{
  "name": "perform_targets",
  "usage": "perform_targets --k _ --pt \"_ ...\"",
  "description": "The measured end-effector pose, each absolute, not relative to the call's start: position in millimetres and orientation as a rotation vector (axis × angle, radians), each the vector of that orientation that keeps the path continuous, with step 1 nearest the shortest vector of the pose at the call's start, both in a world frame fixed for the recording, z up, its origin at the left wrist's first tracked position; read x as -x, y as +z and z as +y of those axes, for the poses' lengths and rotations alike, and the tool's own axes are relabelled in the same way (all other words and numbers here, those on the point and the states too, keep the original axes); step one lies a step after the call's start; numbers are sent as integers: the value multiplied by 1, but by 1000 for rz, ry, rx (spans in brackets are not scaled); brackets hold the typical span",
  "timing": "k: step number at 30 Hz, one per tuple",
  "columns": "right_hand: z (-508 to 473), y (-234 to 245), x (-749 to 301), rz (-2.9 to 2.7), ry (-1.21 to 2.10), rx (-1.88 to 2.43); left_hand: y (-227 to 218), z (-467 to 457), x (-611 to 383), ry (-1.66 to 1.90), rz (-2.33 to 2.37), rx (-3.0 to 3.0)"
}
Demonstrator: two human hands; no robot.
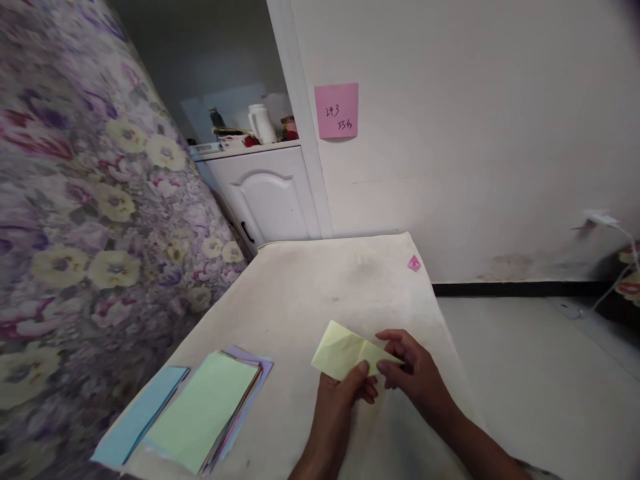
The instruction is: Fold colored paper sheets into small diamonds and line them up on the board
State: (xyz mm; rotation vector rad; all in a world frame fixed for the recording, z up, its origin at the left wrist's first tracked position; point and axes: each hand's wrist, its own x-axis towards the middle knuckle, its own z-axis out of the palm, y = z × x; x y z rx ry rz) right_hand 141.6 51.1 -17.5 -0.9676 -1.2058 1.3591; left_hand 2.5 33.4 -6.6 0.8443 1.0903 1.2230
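Presently, both hands are held low over the white table (300, 287), with the forearms entering from the near edge. The left hand (343, 397) is raised with the wrist bent forward. Its thumb is pressed on the near edge of the folded yellow paper (343, 348) and its other fingers are curled beneath, so the paper is pinched. The right hand (417, 373) is angled in from the right, with index finger and thumb closed on the paper's right end and the remaining fingers loosely bent. The paper is clamped between the two sets of fingertips and projects leftward and away from them; a diagonal crease is visible on it. Whether it touches the table cannot be told.

Left of the left fingers, well apart, a stack of coloured sheets (210, 407) is noted, pale green on top, with a blue sheet (140, 413) just beside it. Beyond the right fingers, near the table's far corner, a small pink folded piece (414, 264) lies. On the wall above, a pink sticky note (337, 111) bears a handwritten "243"; the marks beneath are not legible.
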Motion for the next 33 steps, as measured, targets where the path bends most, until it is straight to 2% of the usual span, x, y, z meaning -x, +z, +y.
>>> perform_targets --k 17,23,33 --pt "55 -18 -155 -1440 1241 989 -9 41 10 1162 1185 -887" --pt "64 -30 -155 -1428 1468 983 -21 41 6 938 1196 -1013" --pt "62 -26 -154 -1271 1444 1028 -19 45 12 983 1189 -1032"
